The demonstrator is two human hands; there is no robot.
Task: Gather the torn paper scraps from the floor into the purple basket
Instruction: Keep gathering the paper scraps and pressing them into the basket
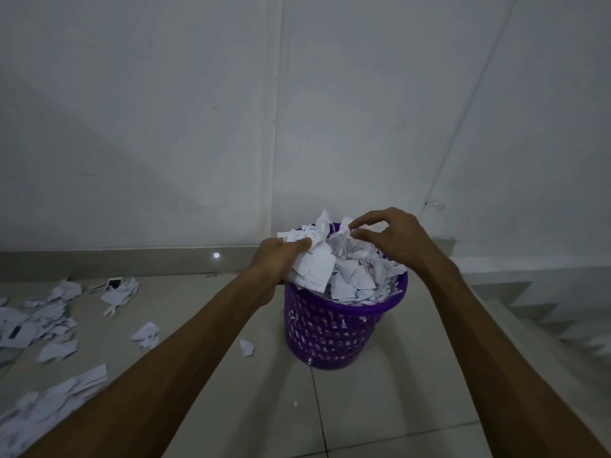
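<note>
The purple basket (334, 328) stands upright on the tiled floor (380, 408), close to the white wall (297, 110) behind it. It is heaped with torn paper scraps (350, 276) that rise above its rim, and white bits show through the holes in its latticed side.

Over the basket's near-left rim, the left hand (281, 256) grips a bunch of scraps (314, 259), fingers curled round it and thumb pressed on top; the bunch rests against the pile. Over the far-right part of the rim, the right hand (393, 239) hovers with fingers bent and spread like a claw, its fingertips (355, 231) touching the top of the heap. Whether it pinches any scrap cannot be told.

Just left of the basket's foot a small crumpled scrap (246, 347) lies on the floor, with another crumpled piece (147, 335) farther left. Well to the left of the basket, loose scraps (43, 325) are scattered across the tiles, reaching toward the grey skirting (132, 261) at the wall's base; among them lies a small card with a dark panel (114, 283). More paper (49, 411) lies left of the basket and nearer the camera. To the right of the basket, a stair edge (545, 305) steps downward.
</note>
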